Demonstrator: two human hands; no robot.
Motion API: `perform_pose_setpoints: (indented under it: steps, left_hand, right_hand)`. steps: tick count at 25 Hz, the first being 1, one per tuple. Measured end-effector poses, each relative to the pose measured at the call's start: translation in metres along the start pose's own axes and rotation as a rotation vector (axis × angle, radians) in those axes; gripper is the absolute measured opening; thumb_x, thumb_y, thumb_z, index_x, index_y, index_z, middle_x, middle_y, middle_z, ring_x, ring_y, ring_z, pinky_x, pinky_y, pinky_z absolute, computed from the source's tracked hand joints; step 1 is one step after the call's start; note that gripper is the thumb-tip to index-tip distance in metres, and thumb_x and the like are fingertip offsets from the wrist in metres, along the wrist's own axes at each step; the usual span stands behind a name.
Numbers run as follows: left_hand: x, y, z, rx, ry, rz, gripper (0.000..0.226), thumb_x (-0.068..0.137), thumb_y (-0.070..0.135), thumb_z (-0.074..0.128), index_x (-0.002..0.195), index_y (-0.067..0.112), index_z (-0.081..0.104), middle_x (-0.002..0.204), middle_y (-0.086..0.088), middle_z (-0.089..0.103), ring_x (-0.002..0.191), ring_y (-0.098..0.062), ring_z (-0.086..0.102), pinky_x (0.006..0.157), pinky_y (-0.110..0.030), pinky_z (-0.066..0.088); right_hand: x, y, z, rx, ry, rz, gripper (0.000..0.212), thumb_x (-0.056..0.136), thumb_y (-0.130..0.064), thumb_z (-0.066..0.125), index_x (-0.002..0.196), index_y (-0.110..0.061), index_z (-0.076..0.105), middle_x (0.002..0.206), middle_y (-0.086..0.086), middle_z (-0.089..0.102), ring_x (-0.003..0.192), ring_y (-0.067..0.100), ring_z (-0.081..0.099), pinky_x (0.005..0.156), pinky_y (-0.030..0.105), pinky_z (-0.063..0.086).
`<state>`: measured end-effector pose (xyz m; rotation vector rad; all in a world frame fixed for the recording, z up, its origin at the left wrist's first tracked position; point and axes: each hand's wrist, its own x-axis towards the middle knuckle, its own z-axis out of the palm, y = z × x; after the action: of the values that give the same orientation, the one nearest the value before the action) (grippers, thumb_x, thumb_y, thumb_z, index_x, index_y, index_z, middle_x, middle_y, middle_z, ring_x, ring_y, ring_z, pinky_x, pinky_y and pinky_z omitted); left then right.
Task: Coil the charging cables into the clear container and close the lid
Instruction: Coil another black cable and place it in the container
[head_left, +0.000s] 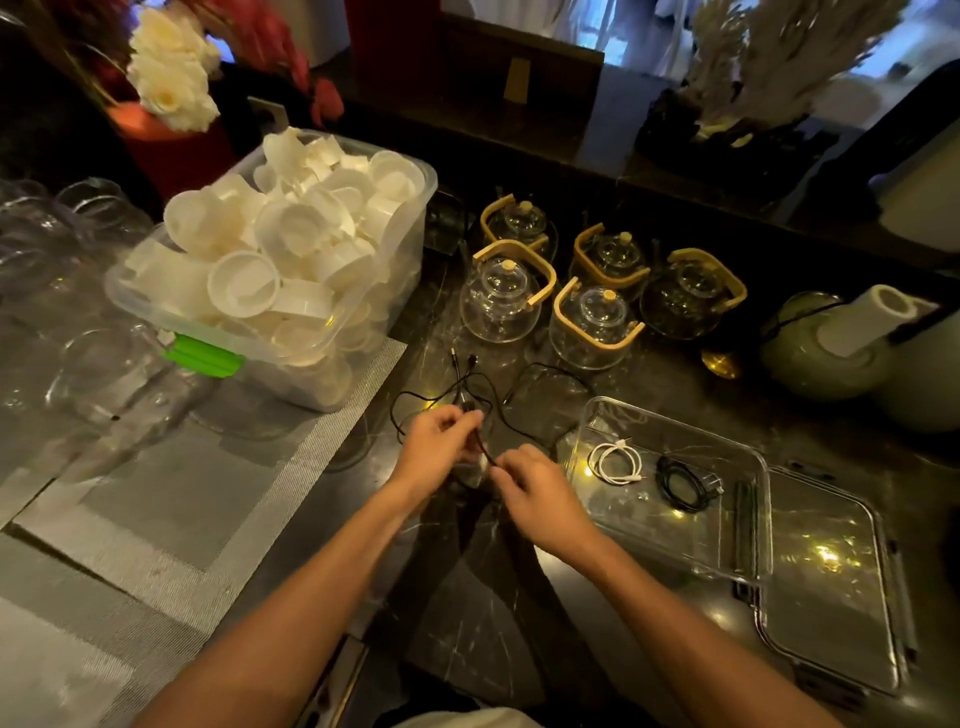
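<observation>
Teapots (597, 291) behind black cable (447, 395), both hands' grip pinching it, left hand (441, 441), right hand (535, 488), container (670, 561) rightward

tabletop (457, 613): dark, shiny stone with thin pale lines; small yellow lights shine back off it.
mats (171, 499): grey woven mats lie on the tabletop at 8 o'clock.
big tub (363, 332): a see-through tub heaped with small white cups, at 10 o'clock.
glasses (62, 291): many clear glasses at 9 o'clock.
teapots (592, 322): five glass pots with wooden handles, near 12 o'clock.
flowers (171, 73): white and red flowers in a red pot, at 11 o'clock.
coral (779, 57): a pale, branchy ornament at 1 o'clock.
light: the room is dim; bluish light shows at the top, at 1 o'clock.
</observation>
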<state>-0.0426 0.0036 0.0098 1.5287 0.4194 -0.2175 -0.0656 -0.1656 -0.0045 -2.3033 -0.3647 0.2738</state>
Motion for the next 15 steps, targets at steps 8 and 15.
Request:
perform_pose_setpoints:
  steps: [8, 15]
  left_hand:
    - [-0.028, 0.077, 0.082, -0.248, -0.335, -0.136, 0.023, 0.094, 0.032, 0.067, 0.085, 0.011, 0.07, 0.078, -0.003, 0.07, 0.076, -0.016, 0.068, 0.064, -0.027, 0.047]
    - [-0.037, 0.084, 0.137, -0.171, -0.558, -0.129, 0.03, 0.102, 0.028, 0.056, 0.114, 0.007, 0.073, 0.112, -0.01, 0.076, 0.1, -0.015, 0.07, 0.089, -0.027, 0.051]
  right_hand:
    - [-0.034, -0.036, -0.082, 0.745, 0.072, 0.108, 0.024, 0.101, -0.01, 0.059, 0.081, -0.001, 0.065, 0.06, 0.006, 0.051, 0.051, 0.009, 0.043, 0.045, 0.02, 0.034]
    - [-0.075, -0.006, -0.122, 1.025, 0.037, 0.166, 0.023, 0.102, -0.018, 0.057, 0.098, -0.001, 0.071, 0.071, 0.009, 0.057, 0.053, 0.011, 0.041, 0.044, 0.024, 0.03]
